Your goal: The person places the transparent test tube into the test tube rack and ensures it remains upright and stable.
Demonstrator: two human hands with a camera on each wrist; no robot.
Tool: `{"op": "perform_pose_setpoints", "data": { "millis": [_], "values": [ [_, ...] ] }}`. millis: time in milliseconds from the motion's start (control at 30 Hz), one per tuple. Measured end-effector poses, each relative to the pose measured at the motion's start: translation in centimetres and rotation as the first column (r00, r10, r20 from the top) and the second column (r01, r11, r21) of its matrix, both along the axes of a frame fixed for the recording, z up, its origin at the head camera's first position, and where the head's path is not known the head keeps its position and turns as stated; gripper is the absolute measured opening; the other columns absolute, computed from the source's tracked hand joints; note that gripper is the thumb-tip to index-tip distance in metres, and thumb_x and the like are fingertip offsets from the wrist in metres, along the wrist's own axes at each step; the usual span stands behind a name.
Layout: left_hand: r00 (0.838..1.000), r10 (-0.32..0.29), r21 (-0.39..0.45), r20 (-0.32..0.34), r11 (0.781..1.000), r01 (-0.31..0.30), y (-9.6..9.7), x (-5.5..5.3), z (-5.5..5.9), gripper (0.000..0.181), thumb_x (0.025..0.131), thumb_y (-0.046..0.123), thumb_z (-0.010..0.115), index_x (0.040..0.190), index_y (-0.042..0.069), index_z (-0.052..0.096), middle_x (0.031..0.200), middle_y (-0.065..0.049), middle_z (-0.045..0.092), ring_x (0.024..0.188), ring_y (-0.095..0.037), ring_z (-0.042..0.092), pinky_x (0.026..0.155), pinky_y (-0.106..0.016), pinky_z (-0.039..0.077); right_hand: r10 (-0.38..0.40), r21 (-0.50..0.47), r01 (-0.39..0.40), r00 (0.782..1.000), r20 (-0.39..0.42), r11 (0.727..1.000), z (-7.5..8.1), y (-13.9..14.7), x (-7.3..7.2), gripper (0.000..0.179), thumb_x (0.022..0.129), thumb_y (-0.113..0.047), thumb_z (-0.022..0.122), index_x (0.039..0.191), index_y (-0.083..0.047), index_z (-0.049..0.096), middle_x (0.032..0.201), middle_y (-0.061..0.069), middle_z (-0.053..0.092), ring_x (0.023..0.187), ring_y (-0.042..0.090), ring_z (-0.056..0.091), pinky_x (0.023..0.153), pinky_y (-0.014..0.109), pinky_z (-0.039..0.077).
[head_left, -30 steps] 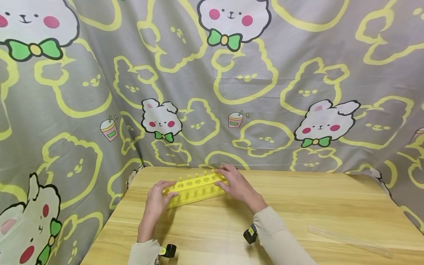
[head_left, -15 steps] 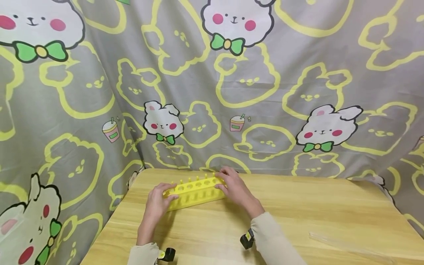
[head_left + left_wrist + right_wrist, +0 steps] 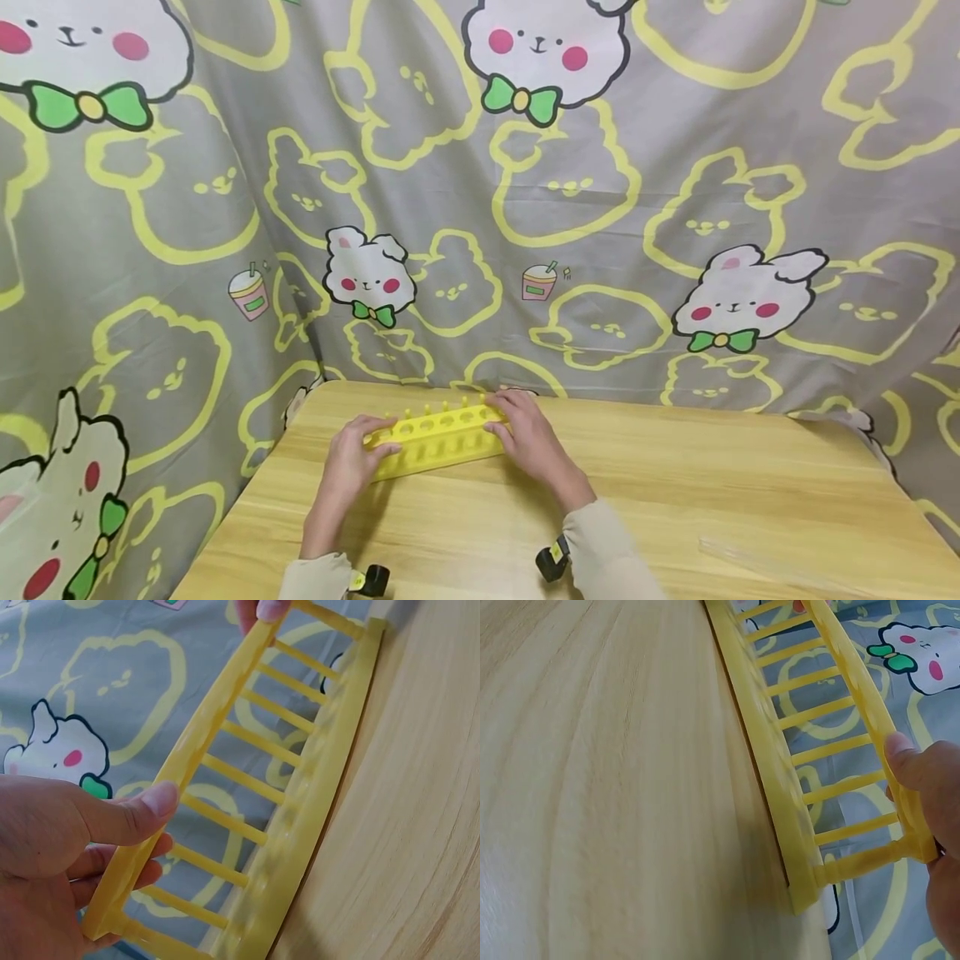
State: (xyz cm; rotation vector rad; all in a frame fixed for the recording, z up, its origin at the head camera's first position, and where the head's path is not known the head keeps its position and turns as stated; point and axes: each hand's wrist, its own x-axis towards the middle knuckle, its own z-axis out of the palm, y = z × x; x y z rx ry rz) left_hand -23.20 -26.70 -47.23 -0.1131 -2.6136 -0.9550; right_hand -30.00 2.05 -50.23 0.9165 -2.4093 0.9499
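Note:
A yellow test tube rack (image 3: 442,437), with a row of round holes and upright pegs along its top, stands slightly angled near the back of the table. At its left end my left hand (image 3: 349,462) grips the top plate. In the left wrist view, the thumb of the left hand (image 3: 67,832) lies over the plate's edge, with fingers behind it. My right hand (image 3: 536,437) holds the opposite end the same way. The right wrist view shows the thumb of the right hand (image 3: 934,787) on the top bar; its other fingers are mostly hidden.
Faint clear tubes or rods (image 3: 757,567) lie on the wooden table (image 3: 675,483) at the right front. A grey curtain (image 3: 585,208) with cartoon rabbits hangs close behind the table's back edge and along its left side. Each wrist carries a small black camera.
Both hands keep their hold on the rack's ends. The head view has shifted slightly, and the right forearm sits a little further left; the rack stays in nearly the same place.

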Motion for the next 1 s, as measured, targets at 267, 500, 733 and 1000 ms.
{"op": "perform_pose_setpoints", "data": {
  "millis": [267, 500, 733, 1000],
  "values": [
    [1.000, -0.013, -0.003, -0.017, 1.000, 0.013, -0.25, 0.05, -0.23, 0.042, 0.078, 0.005, 0.087, 0.118, 0.000, 0.075, 0.117, -0.020, 0.070, 0.112, -0.043, 0.064, 0.101, -0.057, 0.051, -0.021, -0.027, 0.022, 1.000, 0.016, 0.999, -0.31, -0.32, 0.51, 0.036, 0.097, -0.017, 0.073, 0.130, -0.003, 0.068, 0.128, 0.009, 0.063, 0.122, 0.028, 0.054, 0.104, 0.044, 0.049],
    [0.999, -0.006, -0.008, -0.050, 1.000, 0.006, -0.59, 0.34, -0.31, 0.041, 0.077, 0.005, 0.087, 0.116, 0.001, 0.075, 0.115, -0.020, 0.071, 0.110, -0.043, 0.065, 0.099, -0.057, 0.052, 0.001, -0.054, 0.000, 1.000, 0.017, 0.999, -0.58, -0.76, 0.35, 0.037, 0.097, -0.015, 0.073, 0.130, -0.001, 0.068, 0.128, 0.010, 0.063, 0.123, 0.029, 0.054, 0.105, 0.046, 0.049],
    [0.997, -0.016, -0.004, -0.071, 1.000, 0.016, -0.08, -0.02, -0.31, 0.040, 0.076, 0.004, 0.088, 0.114, 0.002, 0.076, 0.113, -0.018, 0.072, 0.109, -0.042, 0.065, 0.098, -0.057, 0.053, -0.031, -0.070, 0.032, 1.000, 0.003, 0.997, -0.55, -0.38, 0.49, 0.037, 0.095, -0.015, 0.076, 0.129, -0.002, 0.069, 0.127, 0.008, 0.064, 0.122, 0.027, 0.053, 0.103, 0.044, 0.049],
    [0.999, -0.002, 0.008, -0.051, 1.000, 0.002, 0.03, 0.08, -0.39, 0.039, 0.076, 0.003, 0.088, 0.114, 0.002, 0.077, 0.113, -0.018, 0.072, 0.111, -0.043, 0.065, 0.099, -0.057, 0.053, -0.023, -0.081, 0.023, 1.000, -0.006, 0.996, -0.54, -0.34, 0.71, 0.037, 0.095, -0.015, 0.075, 0.130, -0.001, 0.069, 0.126, 0.009, 0.064, 0.122, 0.028, 0.053, 0.103, 0.046, 0.049]
  ]
}}
